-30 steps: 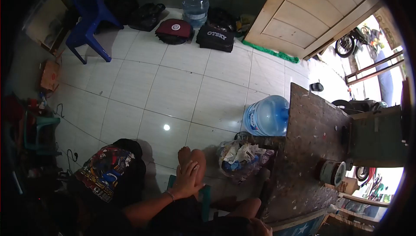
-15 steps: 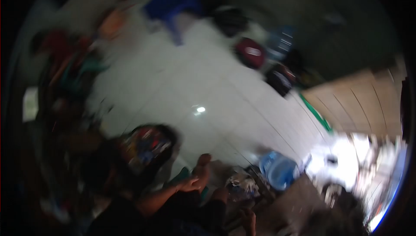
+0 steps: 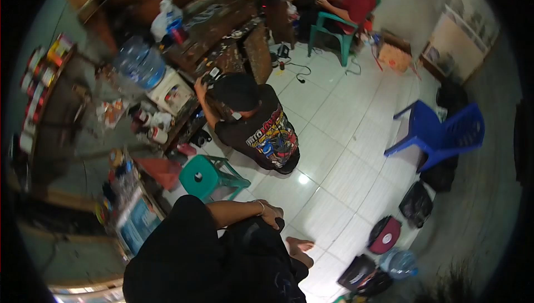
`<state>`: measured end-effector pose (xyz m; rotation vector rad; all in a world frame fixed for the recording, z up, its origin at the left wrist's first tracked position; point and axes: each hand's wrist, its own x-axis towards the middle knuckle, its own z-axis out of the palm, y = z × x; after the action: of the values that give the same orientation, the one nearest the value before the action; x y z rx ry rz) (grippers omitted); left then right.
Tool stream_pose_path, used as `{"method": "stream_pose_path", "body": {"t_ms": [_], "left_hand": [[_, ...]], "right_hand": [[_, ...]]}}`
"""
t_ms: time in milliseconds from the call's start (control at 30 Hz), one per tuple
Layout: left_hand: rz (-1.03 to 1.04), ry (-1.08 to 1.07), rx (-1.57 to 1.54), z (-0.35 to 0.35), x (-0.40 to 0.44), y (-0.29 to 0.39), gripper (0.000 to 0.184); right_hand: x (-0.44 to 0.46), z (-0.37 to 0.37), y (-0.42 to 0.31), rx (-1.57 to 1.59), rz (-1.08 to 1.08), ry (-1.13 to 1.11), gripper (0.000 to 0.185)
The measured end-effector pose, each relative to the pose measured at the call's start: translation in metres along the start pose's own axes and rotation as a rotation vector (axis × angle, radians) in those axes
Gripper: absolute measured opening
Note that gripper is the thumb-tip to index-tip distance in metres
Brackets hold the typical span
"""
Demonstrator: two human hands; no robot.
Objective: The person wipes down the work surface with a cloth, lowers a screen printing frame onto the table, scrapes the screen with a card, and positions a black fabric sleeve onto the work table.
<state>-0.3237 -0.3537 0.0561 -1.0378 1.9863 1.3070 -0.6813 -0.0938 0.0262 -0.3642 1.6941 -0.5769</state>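
My left hand, with a thin bracelet at the wrist, rests over my bent knee in dark cloth. Its fingers lie loosely over the knee with nothing visible in them. Below the knee, a bare foot shows on the tiles. Close by stands a green plastic stool. My right hand is out of the picture.
A person in a printed black shirt crouches ahead, reaching toward a water dispenser and wooden cabinet. Another person sits in a green chair. A blue chair, bags and a water jug stand right.
My view has swung left, bringing the crouching person, stool and cabinet clearly into sight. The blue chair now appears farther right. My right hand has left the picture; my left stays at my leg.
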Motion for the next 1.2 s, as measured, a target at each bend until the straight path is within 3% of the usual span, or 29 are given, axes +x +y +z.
{"method": "stream_pose_path", "body": {"t_ms": [100, 133, 233, 267, 333, 400, 433, 500, 533, 600, 633, 700, 767, 833, 867, 900, 933, 967, 1000, 1033, 1067, 1200], "left_hand": [[0.191, 0.135, -0.128, -0.009, 0.012, 0.051, 0.066], [0.043, -0.014, -0.068, -0.014, 0.030, 0.066, 0.074], [0.034, 0.039, -0.046, -0.048, 0.044, 0.121, 0.065], [0.063, 0.220, -0.016, -0.056, 0.041, 0.140, 0.058], [0.021, 0.305, 0.004, -0.066, 0.076, 0.161, 0.051], [-0.018, 0.300, -0.020, -0.065, 0.102, 0.174, 0.049], [-0.028, 0.241, -0.022, -0.061, 0.112, 0.181, 0.044], [-0.037, 0.170, -0.016, -0.049, 0.133, 0.190, 0.040], [-0.176, 0.112, -0.032, -0.031, 0.152, 0.198, 0.035], [-0.357, 0.000, -0.028, -0.010, 0.164, 0.210, 0.034], [-0.280, -0.016, -0.009, -0.003, 0.153, 0.218, 0.037], [-0.158, -0.027, 0.046, 0.005, 0.132, 0.233, 0.047], [-0.094, -0.020, 0.106, 0.005, 0.115, 0.246, 0.058], [-0.013, -0.015, 0.169, 0.001, 0.106, 0.254, 0.071], [0.094, -0.005, 0.134, 0.008, 0.122, 0.239, 0.068], [0.201, -0.017, 0.087, 0.004, 0.130, 0.236, 0.066], [0.165, -0.087, 0.093, 0.000, 0.140, 0.235, 0.068], [0.116, -0.145, 0.100, -0.017, 0.139, 0.248, 0.070], [0.082, -0.209, 0.170, -0.024, 0.159, 0.245, 0.070], [0.041, -0.261, 0.233, -0.029, 0.179, 0.241, 0.070], [0.016, -0.237, 0.231, -0.034, 0.196, 0.238, 0.069], [-0.088, -0.159, 0.381, -0.048, 0.266, 0.243, 0.065]], "right_hand": [[0.044, -0.102, -0.010, 0.020, -0.018, 0.031, 0.022], [0.061, -0.136, -0.019, 0.037, -0.030, 0.044, 0.022], [0.107, -0.239, -0.045, 0.091, -0.063, 0.062, 0.021], [0.123, -0.270, -0.054, 0.109, -0.087, 0.064, 0.021], [0.159, -0.330, -0.070, 0.181, -0.152, 0.015, 0.021], [0.219, -0.400, -0.076, 0.374, -0.245, -0.212, 0.021], [0.276, -0.449, -0.058, 0.598, -0.236, -0.548, 0.020], [0.219, -0.393, -0.100, 0.439, -0.264, -0.273, 0.019], [0.178, -0.354, -0.129, 0.354, -0.258, -0.138, 0.018], [0.149, -0.314, -0.115, 0.512, -0.206, -0.328, 0.023], [0.110, -0.273, -0.108, 0.092, -0.320, -0.024, 0.038], [0.103, -0.270, -0.063, 1.057, 0.132, -0.892, 0.030], [0.074, -0.244, -0.012, 0.079, 0.039, -0.069, 0.026], [0.038, -0.226, 0.035, 0.141, 0.213, 0.085, 0.028], [0.042, -0.229, 0.096, 0.315, 0.251, 0.051, 0.029], [0.023, -0.229, 0.130, 0.454, 0.083, -0.054, 0.029], [0.013, -0.221, 0.160, 0.316, -0.053, 0.003, 0.028], [0.013, -0.216, 0.184, 0.719, 0.102, 0.015, 0.025], [0.000, -0.204, 0.182, 0.629, -0.149, 0.070, 0.022], [-0.006, -0.201, 0.160, 0.474, 0.047, 0.188, 0.017], [-0.006, -0.198, 0.130, 0.555, 0.316, 0.324, 0.026], [-0.008, -0.213, 0.094, 0.618, 0.370, 0.419, 0.023]]}}
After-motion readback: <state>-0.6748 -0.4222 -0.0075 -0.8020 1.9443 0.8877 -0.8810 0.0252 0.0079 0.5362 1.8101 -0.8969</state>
